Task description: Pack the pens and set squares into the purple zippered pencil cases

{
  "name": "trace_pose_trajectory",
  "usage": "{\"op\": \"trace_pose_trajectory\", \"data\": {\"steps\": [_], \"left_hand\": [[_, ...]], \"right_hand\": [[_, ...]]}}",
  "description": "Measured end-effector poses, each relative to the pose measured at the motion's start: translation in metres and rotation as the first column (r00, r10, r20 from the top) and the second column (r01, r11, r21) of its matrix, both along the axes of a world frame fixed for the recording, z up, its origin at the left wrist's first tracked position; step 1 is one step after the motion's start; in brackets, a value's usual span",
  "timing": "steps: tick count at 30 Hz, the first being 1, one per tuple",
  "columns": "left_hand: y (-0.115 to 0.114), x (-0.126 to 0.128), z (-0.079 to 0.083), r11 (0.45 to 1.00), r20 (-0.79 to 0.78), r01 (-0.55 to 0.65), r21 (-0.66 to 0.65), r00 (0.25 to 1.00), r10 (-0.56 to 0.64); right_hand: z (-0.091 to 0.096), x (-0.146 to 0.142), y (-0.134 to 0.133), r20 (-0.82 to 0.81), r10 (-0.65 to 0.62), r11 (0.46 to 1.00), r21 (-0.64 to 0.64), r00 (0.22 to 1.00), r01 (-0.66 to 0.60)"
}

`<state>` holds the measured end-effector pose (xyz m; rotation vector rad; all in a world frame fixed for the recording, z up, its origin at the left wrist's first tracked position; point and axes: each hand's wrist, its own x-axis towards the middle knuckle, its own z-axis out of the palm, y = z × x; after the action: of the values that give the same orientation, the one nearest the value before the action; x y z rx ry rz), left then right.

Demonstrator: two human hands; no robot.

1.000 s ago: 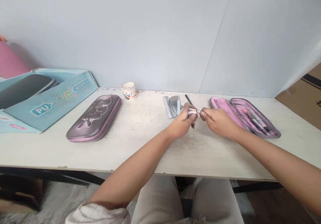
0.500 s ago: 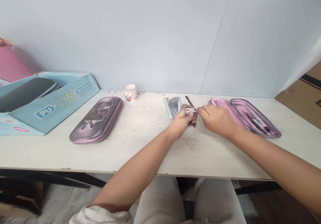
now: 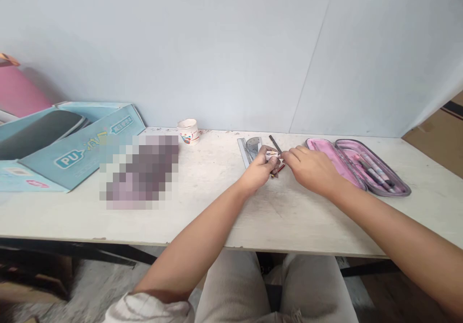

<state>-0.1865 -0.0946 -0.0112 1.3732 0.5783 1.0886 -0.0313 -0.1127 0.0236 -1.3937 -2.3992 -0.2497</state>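
Observation:
My left hand is shut on a small white-and-pink object, which it holds just above the table. Its exact kind is hidden by my fingers. My right hand lies to the right, its extended fingertips at or very near the object's right end. A thin red-and-dark stick, possibly a pencil, shows below the object beside my left fingers. A dark pencil lies just behind my hands, and a metal ruler and a grey protractor are to their left.
An open zip pencil case with pink lining and several pens lies to the right. A blurred closed case, a paper cup and a blue cardboard box are to the left. The table's front edge runs above my knees.
My hands have shifted slightly left, and my right fingertips have moved in beside the object's right end. The red-and-dark stick now shows below my left hand.

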Motion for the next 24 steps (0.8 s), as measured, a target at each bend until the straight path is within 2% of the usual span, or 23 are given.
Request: {"op": "trace_pose_trajectory", "data": {"steps": [2, 4, 9, 12, 15, 18, 21, 24], "left_hand": [[0.001, -0.001, -0.002, 1.0, -0.012, -0.003, 0.005, 1.0, 0.003], [0.002, -0.002, -0.004, 0.999, -0.05, -0.018, 0.028, 0.999, 0.02], [0.006, -0.004, -0.008, 0.995, -0.158, -0.032, 0.098, 0.986, 0.047], [0.006, -0.004, -0.007, 0.991, -0.192, -0.039, 0.13, 0.979, 0.063], [0.007, -0.005, -0.005, 0.99, -0.21, -0.055, 0.126, 0.974, 0.08], [0.009, -0.008, -0.003, 0.988, -0.17, -0.119, 0.099, 0.976, 0.135], [0.01, -0.009, 0.001, 0.981, -0.057, -0.193, 0.023, 0.979, 0.194], [0.006, -0.007, 0.003, 0.985, -0.009, -0.163, -0.056, 0.987, 0.163]], "right_hand": [[-0.005, 0.0, 0.001, 0.096, -0.006, 0.997, 0.073, 0.995, -0.001], [-0.009, 0.0, 0.003, 0.092, -0.03, 0.997, 0.068, 0.995, 0.023], [-0.015, 0.0, 0.009, -0.007, -0.045, 0.998, -0.049, 0.999, 0.045], [-0.021, -0.001, 0.014, -0.165, -0.035, 0.99, -0.141, 0.986, 0.011], [-0.028, 0.002, 0.02, -0.37, -0.017, 0.956, -0.277, 0.929, -0.093], [-0.035, 0.011, 0.025, -0.497, -0.032, 0.909, -0.376, 0.867, -0.182], [-0.041, 0.02, 0.026, -0.58, -0.085, 0.913, -0.371, 0.81, -0.17], [-0.046, 0.022, 0.023, -0.691, -0.111, 0.92, -0.344, 0.714, -0.19]]}}
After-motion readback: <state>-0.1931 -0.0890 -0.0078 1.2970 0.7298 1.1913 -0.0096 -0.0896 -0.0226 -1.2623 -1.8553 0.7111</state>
